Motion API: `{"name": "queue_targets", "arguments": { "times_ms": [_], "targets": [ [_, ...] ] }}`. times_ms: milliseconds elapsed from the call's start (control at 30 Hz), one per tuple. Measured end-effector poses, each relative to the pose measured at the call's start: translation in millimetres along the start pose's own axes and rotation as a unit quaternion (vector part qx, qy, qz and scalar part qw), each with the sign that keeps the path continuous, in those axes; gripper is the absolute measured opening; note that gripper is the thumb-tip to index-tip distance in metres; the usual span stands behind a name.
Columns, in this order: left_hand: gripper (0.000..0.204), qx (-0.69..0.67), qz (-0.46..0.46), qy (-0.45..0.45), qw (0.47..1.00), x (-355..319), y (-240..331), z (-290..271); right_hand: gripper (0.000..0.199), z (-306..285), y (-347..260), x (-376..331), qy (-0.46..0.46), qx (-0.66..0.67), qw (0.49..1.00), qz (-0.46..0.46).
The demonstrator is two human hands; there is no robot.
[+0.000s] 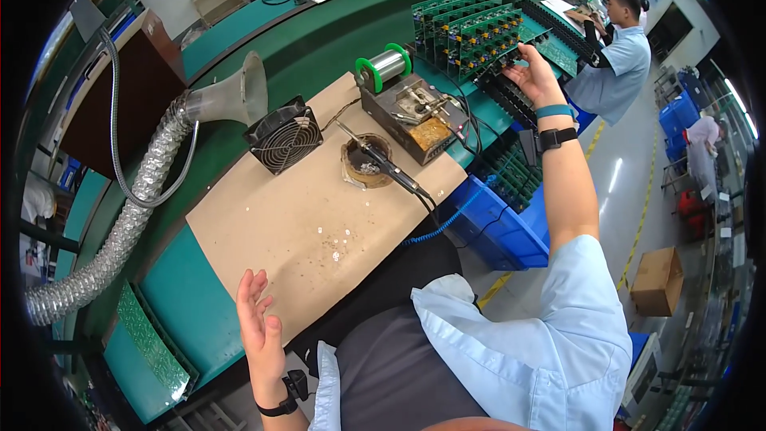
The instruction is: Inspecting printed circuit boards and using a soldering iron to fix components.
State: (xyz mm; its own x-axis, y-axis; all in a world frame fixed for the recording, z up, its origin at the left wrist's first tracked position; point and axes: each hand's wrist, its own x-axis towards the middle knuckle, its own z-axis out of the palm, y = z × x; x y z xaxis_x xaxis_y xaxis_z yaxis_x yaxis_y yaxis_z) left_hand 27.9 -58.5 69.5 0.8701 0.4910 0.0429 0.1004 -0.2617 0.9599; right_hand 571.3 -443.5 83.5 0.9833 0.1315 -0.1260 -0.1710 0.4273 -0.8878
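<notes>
On the head view, at upper R, the R hand point(535, 80) is at the green circuit boards point(479, 30), which stand upright in a row, w/ small yellow & dark parts on them. Its fingers are bent at the near end of this row; I cannot tell if they grip a board or only touch it. The L hand point(260, 323) is raised over the near edge of the desk point(187, 267), open, w/ fingers slightly curved.

On the desk lies a brown paper sheet point(255, 219). On it are a black fan point(285, 139) and a soldering iron point(384, 162), lying across a round holder point(351, 170). Near the sheet's far R corner is a dark metal box point(389, 110), w/ a spool of silver wire point(391, 65) just beside. At L, a funnel point(231, 97) ends a silver flex. duct point(148, 191). Below the boards is a blue bin point(495, 231); a co-worker point(626, 60) is further back, at R.
</notes>
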Motion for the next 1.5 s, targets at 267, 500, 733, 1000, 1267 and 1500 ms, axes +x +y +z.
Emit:
{"name": "queue_targets", "arguments": {
  "times_ms": [267,500,733,1000,1267,1500],
  "targets": [
    [0.089,-0.017,-0.002,0.019,1.0,10,-3,4,0.05,6,2,4,-0.011,-0.122,0.992,0.007],
    [0.089,-0.015,0.004,0.021,1.0,12,-2,4,0.069,0,5,-7,-0.035,-0.135,0.99,0.002],
    [0.09,-0.017,0.007,0.029,0.999,1,-1,-3,0.071,5,11,-12,-0.06,-0.189,0.98,-0.028],
    [0.082,-0.017,0.031,0.035,0.999,-10,-6,-9,0.058,9,13,-26,-0.04,-0.207,0.975,-0.067],
    [0.072,-0.05,0.01,0.063,0.997,-32,-13,-27,0.048,13,34,-132,-0.038,-0.196,0.958,-0.204],
    [0.071,0.02,0.014,0.073,0.997,-23,-13,-51,0.034,6,95,-293,-0.117,-0.184,0.948,-0.233]
  ]
}}
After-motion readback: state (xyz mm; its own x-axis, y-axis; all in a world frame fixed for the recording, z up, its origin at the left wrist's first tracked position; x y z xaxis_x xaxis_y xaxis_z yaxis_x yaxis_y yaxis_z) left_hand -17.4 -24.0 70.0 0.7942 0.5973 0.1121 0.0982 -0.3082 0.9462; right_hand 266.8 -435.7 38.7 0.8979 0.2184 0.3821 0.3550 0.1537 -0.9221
